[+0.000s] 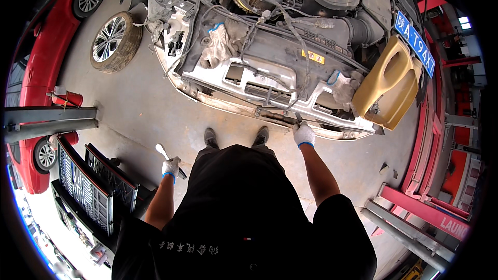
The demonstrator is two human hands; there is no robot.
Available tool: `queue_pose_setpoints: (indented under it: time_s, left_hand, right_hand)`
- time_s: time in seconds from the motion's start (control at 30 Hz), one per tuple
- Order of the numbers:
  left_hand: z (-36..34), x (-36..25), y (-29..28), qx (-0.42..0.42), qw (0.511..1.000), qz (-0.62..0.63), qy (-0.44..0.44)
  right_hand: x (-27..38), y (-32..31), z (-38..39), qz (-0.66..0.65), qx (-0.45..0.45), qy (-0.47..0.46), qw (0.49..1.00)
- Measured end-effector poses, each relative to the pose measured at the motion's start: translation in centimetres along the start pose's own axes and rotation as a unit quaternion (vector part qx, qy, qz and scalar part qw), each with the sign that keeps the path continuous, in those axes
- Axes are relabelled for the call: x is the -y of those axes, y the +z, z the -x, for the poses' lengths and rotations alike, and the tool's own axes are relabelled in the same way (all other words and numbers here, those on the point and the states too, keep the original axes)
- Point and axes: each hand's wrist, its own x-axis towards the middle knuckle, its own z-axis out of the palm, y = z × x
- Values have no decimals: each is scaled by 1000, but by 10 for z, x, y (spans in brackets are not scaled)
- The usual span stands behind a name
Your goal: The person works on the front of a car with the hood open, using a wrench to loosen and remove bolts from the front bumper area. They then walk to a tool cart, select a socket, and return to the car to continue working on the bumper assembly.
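Note:
My left hand (170,167), in a white knit glove with a blue cuff, is closed around a slim tool with a white rounded end (162,150); a dark part sticks out on its other side. Its exact kind cannot be made out. My right hand (304,135), gloved the same way, reaches to the exposed front beam (228,105) of a car with its bumper off. The fingers are closed at a small dark piece (298,117) on the beam's edge; what they grip is partly hidden.
Dirty work gloves (214,46) and another glove (340,88) lie on the car's front panel. A cut-open tan jug (381,72) stands at its right. A loose wheel (115,41), removed grilles (85,181), a lift post (52,116) and a red car (44,52) are leftward.

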Motion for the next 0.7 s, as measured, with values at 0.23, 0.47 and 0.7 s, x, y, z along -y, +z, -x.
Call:
queue_pose_setpoints:
  time_s: [0.23,0.47,0.7]
  left_hand:
    - [-11,13,2,6,1000,-7,-10]
    - [-4,1,1,15,1000,7,-8]
    - [-17,15,-5,16,1000,0,-22]
  right_hand:
    - [-22,16,-2,-36,-74,-91,992]
    - [-61,55,-15,-212,-94,41,972]
    - [-52,52,-23,-670,74,317,668]
